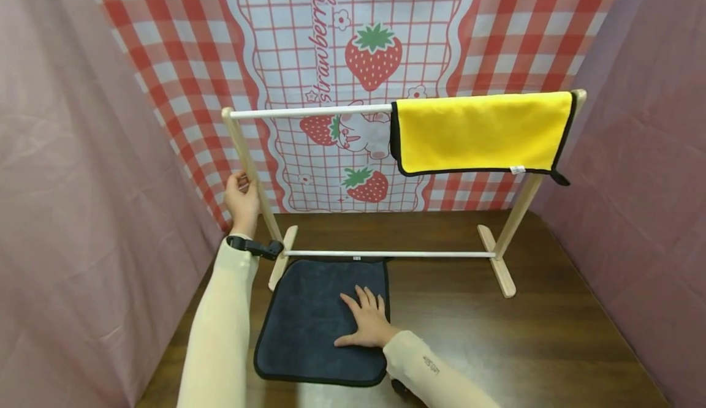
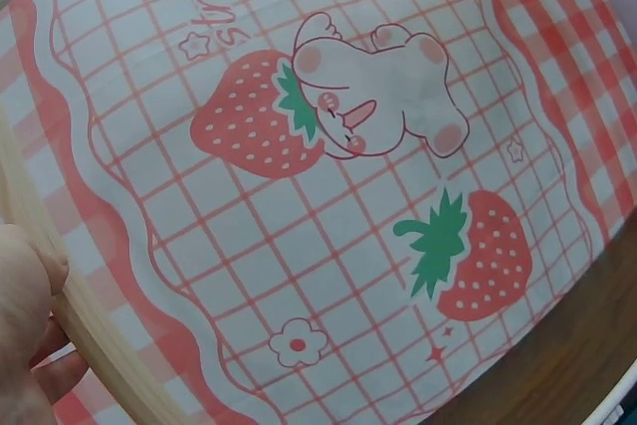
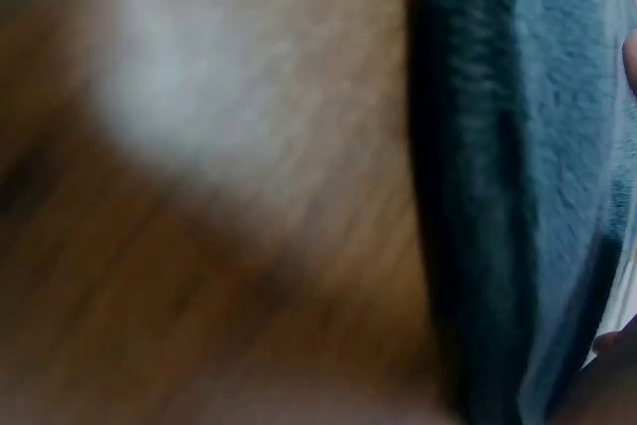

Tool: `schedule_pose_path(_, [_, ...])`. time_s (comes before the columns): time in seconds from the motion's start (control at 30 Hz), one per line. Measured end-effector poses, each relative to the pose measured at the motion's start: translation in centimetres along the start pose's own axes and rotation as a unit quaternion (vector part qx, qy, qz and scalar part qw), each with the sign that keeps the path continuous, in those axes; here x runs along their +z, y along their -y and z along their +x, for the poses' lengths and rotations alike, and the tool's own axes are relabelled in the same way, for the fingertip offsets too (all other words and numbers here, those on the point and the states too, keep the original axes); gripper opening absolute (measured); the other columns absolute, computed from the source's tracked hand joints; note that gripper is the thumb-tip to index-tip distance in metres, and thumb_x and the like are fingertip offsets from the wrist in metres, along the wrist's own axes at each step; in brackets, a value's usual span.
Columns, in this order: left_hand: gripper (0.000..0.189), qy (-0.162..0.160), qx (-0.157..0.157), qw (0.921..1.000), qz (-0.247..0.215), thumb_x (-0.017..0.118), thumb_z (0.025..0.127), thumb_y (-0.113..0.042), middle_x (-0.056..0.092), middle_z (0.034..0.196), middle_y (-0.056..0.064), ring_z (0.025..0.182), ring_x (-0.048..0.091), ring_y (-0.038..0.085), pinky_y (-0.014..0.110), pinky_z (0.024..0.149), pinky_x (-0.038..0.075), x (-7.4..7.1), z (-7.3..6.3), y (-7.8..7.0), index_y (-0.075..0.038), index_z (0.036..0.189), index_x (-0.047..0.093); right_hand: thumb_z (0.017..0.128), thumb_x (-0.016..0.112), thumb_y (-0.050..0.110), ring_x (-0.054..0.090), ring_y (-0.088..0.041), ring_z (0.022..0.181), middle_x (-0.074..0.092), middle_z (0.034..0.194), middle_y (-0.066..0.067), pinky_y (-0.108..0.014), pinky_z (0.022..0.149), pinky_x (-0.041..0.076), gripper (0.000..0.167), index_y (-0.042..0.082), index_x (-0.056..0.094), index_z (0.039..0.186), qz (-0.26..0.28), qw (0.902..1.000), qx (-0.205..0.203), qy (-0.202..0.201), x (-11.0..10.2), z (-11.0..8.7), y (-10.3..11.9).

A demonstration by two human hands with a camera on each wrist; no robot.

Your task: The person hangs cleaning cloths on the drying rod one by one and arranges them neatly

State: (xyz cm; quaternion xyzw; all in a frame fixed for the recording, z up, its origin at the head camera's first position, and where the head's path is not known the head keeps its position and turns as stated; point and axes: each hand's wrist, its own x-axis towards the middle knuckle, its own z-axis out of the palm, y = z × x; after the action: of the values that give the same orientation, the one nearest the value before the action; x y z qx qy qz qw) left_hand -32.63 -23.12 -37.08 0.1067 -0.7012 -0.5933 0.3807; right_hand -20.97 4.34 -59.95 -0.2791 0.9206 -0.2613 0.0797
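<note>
A dark grey towel [image 1: 309,322] with black edging lies spread on the wooden table. My right hand [image 1: 366,322] rests on its right part, fingers fanned out. Close up in the right wrist view, the fuzzy towel edge [image 3: 468,186] runs beside bare wood. Beside the left post [image 1: 261,203] of a wooden drying rack, my left hand [image 1: 242,203] is raised with its fingers bent. In the left wrist view that hand [image 2: 30,316] meets the post [image 2: 100,345]; whether the fingers go round it is hidden. A yellow towel [image 1: 480,132] with black trim hangs over the right half of the top bar.
The rack's white top bar [image 1: 309,112] and lower bar [image 1: 419,254] join two posts on wooden feet [image 1: 499,267]. Behind hangs a strawberry-print cloth [image 1: 331,46]. Pink curtains [image 1: 83,181] flank both sides of the table [image 1: 524,347].
</note>
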Motion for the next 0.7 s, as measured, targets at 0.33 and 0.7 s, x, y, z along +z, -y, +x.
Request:
schedule_pose_path(0.33, [0.024, -0.023, 0.003, 0.9997, -0.004, 0.061, 0.093, 0.004, 0.065, 0.111, 0.023, 0.100, 0.062, 0.033, 0.036, 0.092, 0.051, 0.2, 0.1, 0.5, 0.007, 0.117, 0.063, 0.068, 0.084, 0.061, 0.013, -0.045, 0.146, 0.015, 0.161, -0.025, -0.070, 0.112, 0.009, 0.117, 0.008, 0.028, 0.156, 0.006, 0.9997, 0.020, -0.012, 0.9, 0.5, 0.1])
schedule_pose_path(0.7, [0.025, -0.023, 0.013, 0.9995, 0.016, 0.061, 0.093, 0.006, 0.064, 0.111, 0.027, 0.100, 0.061, 0.034, 0.031, 0.087, 0.049, 0.2, -0.4, 0.0, 0.011, 0.118, 0.062, 0.082, 0.081, 0.042, 0.030, -0.042, 0.139, 0.031, 0.155, -0.022, -0.065, 0.107, 0.021, 0.096, 0.003, 0.031, 0.155, 0.039, 0.9974, 0.025, -0.056, 0.8, 0.6, 0.1])
